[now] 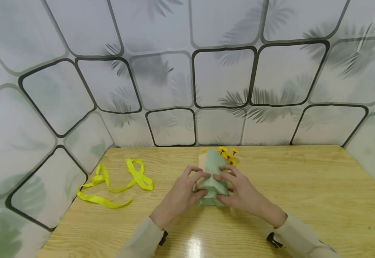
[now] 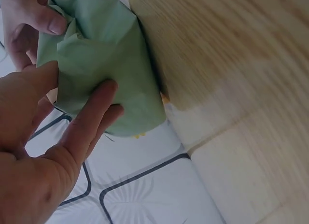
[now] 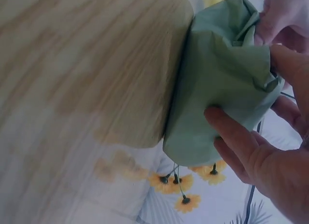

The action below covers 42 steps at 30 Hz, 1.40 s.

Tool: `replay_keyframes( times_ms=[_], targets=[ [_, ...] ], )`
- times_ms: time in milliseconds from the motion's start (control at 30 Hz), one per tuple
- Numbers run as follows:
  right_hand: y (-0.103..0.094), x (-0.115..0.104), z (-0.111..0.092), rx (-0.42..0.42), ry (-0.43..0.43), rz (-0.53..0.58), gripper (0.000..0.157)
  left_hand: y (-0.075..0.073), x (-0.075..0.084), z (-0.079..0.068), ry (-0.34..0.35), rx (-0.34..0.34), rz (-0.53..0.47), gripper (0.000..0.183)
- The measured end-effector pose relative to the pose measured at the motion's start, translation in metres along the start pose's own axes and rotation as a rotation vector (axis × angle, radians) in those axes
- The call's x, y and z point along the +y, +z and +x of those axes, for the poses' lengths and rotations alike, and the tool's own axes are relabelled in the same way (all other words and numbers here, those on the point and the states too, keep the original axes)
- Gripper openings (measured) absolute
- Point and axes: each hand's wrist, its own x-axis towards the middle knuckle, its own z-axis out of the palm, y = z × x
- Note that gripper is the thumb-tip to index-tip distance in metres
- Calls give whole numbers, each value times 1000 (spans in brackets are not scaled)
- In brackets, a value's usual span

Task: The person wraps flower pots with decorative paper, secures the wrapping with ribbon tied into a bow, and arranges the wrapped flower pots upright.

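A sheet of green wrapping paper (image 1: 214,165) is folded around a small bunch of yellow flowers (image 1: 227,156), whose heads show past its far end. My left hand (image 1: 181,188) grips the paper from the left, its thumb near the gathered lower end. From the right, my right hand (image 1: 245,190) holds the same paper, fingers bent over its front. In the left wrist view the wrapping paper (image 2: 108,64) is creased and bunched at the thumbs. Orange-yellow flowers (image 3: 186,203) stick out beyond the paper in the right wrist view. The stems inside are hidden.
A bright yellow ribbon (image 1: 139,178) lies in loose loops on the left of the wooden table (image 1: 303,186). Behind the table's far edge stands a patterned wall covering (image 1: 223,79) with dark outlines and leaf prints.
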Motion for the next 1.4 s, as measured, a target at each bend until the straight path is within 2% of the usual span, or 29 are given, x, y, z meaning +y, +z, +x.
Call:
replay_keyframes(
  times_ms=[200,433,600,767,967,1133,1200,1300,1367,1400],
  targets=[
    [0,-2,-1,23,53,12,39,2,3,3,-17,0,-87,40],
    [-3,-6,-6,20,34,-9,38,5,11,-2,-25,0,-108,38],
    [-7,-7,-8,10,41,-55,51,6,13,-2,-9,11,-124,39],
    [-10,-7,-8,-10,19,-107,60,7,12,-1,-40,30,-151,40],
    [-10,-9,-4,7,-32,-203,57,8,10,-1,-31,38,-170,35],
    [-7,-10,-3,38,-46,-284,54,6,7,-1,-49,-19,-235,27],
    [-6,-11,-3,50,-45,-311,53,2,4,-4,-67,-73,-316,28],
    [-3,-11,-2,53,-30,-335,53,-12,-3,-10,-108,-166,-418,34],
    [-2,-11,-3,46,-12,-331,54,-29,-11,-16,-149,-193,-421,36],
    [-2,-11,-3,43,-6,-329,54,-40,-15,-19,-173,-199,-379,34]
  ],
)
